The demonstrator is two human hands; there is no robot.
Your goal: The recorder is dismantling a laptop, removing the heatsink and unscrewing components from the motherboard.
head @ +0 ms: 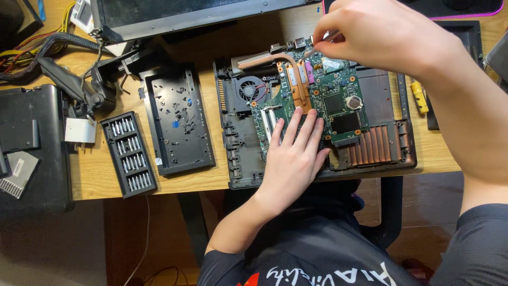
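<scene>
Right hand, nearest the lens, is clenched on a thin tool whose tip is hardly made out. Green motherboard w/ copper heat pipe is seated in the open laptop base. Left hand, flat & released, is pressed on the board's 6 o'clock edge; right is held at 12.

Circuit board — green, with copper-coloured heat pipe. Laptop base — black. Bit case: black, rows of silver bits. Table: light wood. Screwdriver: yellow.
</scene>
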